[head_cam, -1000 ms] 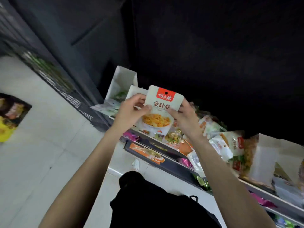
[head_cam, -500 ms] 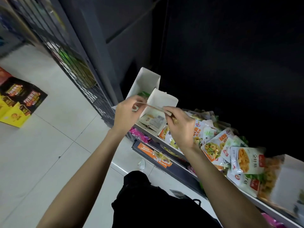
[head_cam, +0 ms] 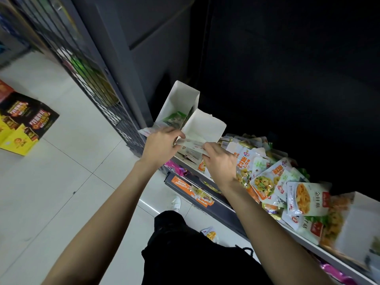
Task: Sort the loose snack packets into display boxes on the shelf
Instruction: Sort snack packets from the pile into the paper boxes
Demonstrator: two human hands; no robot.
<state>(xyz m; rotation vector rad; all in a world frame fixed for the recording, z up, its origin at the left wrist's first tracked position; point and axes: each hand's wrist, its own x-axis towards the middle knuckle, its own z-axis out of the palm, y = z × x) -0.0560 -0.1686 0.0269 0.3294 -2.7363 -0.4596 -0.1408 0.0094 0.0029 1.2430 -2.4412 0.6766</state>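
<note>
So a second ago the packet (head_cam: 192,145) was held upright with its front facing the camera, red label and all; now it's tipped nearly flat, edge-on, and lowered to the mouth of the second display box (head_cam: 205,125). The view has also swung left, so more of the floor shows.

Left hand (head_cam: 159,146) pinches the packet's left end, fingers curled round it. Right hand (head_cam: 219,159) pinches the right end, thumb and fingers closed on the edge. The packet spans the gap between the two hands, right at the front opening of that white box.

Room-wise: a shop aisle with a pale tiled floor (head_cam: 61,182), a grey metal shelf (head_cam: 320,248) running off to the right, dark backing above it. A wire mesh panel (head_cam: 86,79) stands on the left. The first display box (head_cam: 182,99) sits just left of the second, touching it, with a greenish packet inside.

A loose pile of packets (head_cam: 273,177) lies on the shelf right of the hands, white and orange with food photos. They carry Chinese print and red logos, too small and tilted for me to read properly. On the floor at the left sits a black and yellow carton (head_cam: 24,124), lettering blurred. One stray packet (head_cam: 209,234) is on the floor near a white shoe (head_cam: 174,202).
</note>
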